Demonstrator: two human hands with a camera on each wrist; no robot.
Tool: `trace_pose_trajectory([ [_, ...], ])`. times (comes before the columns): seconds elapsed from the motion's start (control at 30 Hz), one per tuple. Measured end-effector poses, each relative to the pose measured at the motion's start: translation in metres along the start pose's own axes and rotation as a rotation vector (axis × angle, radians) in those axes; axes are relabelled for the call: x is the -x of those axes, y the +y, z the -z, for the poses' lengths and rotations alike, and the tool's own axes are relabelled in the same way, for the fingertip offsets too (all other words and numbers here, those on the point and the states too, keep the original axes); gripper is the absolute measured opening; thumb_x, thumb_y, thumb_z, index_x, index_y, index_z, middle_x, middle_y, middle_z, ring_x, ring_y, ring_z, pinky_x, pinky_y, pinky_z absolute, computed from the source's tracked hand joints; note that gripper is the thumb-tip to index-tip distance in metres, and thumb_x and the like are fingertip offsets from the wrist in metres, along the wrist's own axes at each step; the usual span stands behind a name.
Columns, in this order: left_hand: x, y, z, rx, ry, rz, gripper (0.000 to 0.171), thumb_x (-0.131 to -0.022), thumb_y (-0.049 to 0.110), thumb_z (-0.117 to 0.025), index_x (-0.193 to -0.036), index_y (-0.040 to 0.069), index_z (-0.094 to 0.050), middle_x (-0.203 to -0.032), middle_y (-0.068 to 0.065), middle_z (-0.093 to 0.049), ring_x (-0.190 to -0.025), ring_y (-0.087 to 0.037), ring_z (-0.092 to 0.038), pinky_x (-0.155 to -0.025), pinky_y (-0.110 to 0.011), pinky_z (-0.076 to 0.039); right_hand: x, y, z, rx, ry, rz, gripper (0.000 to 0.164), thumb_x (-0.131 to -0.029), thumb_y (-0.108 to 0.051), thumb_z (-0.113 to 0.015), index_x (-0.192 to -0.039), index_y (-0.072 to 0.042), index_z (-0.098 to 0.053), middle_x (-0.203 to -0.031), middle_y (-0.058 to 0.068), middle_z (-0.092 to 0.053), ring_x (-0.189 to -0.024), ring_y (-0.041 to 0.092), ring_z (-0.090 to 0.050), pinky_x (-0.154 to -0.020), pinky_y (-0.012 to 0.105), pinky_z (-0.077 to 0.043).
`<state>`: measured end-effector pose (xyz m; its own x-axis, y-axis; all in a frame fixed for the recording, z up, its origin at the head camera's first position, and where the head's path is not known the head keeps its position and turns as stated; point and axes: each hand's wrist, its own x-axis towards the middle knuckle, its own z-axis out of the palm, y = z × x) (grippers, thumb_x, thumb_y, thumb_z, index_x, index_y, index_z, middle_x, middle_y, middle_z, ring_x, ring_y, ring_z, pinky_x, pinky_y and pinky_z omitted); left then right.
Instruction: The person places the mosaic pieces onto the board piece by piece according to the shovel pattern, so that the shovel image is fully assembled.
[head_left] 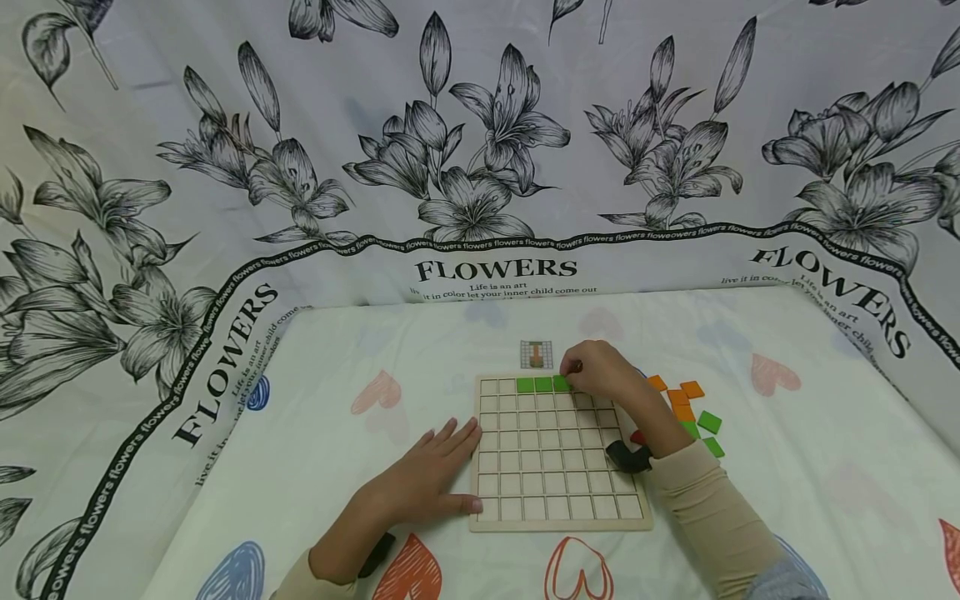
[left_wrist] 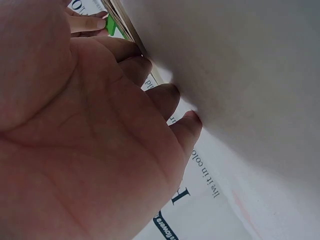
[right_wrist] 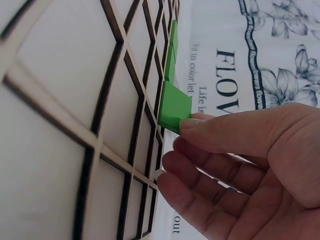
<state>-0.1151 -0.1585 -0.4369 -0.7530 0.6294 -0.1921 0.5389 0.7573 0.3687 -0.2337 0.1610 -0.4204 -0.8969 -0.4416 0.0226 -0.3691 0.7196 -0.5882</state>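
A wooden grid board (head_left: 562,526) lies flat on the table, with two green square tiles (head_left: 534,384) side by side in its far row. My right hand (head_left: 600,368) pinches another green tile (right_wrist: 175,104) between thumb and index finger, over the cell right of those two. In the right wrist view this tile is slightly tilted, and its other fingers are loosely bent below it. With fingers extended, my left hand (head_left: 420,479) rests at the board's left edge, fingertips and thumb against the rim. Just beyond the board lies a small picture card (head_left: 536,354) with a coloured pattern on a grid.
Right of the board lie several loose orange tiles (head_left: 682,412) and green tiles (head_left: 709,422), partly behind the right forearm. A bit of red (head_left: 637,437) shows beside the sleeve. A black wrist device (head_left: 628,457) overhangs the board's right edge. Flower-printed fabric (head_left: 480,167) rises behind the table.
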Motion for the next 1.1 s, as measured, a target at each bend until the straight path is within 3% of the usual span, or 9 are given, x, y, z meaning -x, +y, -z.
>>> trace_pose_trajectory([
  [0.3,0.0,0.0,-0.001,-0.003,-0.002,0.003,0.098,-0.091,0.063,-0.059,-0.161,0.009,-0.019,-0.166,-0.005,-0.015,-0.152,-0.031,-0.01,-0.119,-0.055,-0.016,0.001,-0.002,-0.001,0.039,-0.035,0.021,0.007,-0.089,0.002,-0.069,-0.092,-0.002,-0.075,-0.092,0.008,-0.066,-0.083,0.022,-0.061,-0.075,0.039,-0.054],
  [0.77,0.0,-0.001,0.001,0.013,0.01,-0.013,0.098,-0.092,0.065,-0.057,-0.16,0.007,-0.02,-0.166,-0.007,-0.017,-0.151,-0.033,-0.011,-0.118,-0.057,-0.017,0.003,-0.001,0.001,0.087,-0.125,0.067,0.019,-0.091,0.004,-0.068,-0.108,0.002,-0.077,-0.109,0.014,-0.072,-0.104,0.033,-0.066,-0.086,0.043,-0.056],
  [0.93,0.001,0.0,0.001,0.024,0.007,-0.014,0.097,-0.092,0.064,-0.059,-0.16,0.006,-0.021,-0.166,-0.008,-0.018,-0.151,-0.034,-0.012,-0.118,-0.057,-0.017,0.009,0.002,0.014,0.042,-0.146,0.063,0.016,-0.092,0.0,-0.069,-0.105,0.0,-0.078,-0.104,0.01,-0.073,-0.092,0.025,-0.066,-0.079,0.04,-0.056],
  [1.1,0.001,0.002,0.003,0.017,0.009,-0.012,0.098,-0.091,0.063,-0.059,-0.16,0.006,-0.021,-0.166,-0.008,-0.018,-0.151,-0.033,-0.012,-0.118,-0.057,-0.017,0.017,0.012,0.032,0.087,-0.161,0.003,0.01,-0.091,-0.002,-0.07,-0.097,-0.003,-0.077,-0.091,0.005,-0.07,-0.081,0.02,-0.062,-0.073,0.04,-0.055],
])
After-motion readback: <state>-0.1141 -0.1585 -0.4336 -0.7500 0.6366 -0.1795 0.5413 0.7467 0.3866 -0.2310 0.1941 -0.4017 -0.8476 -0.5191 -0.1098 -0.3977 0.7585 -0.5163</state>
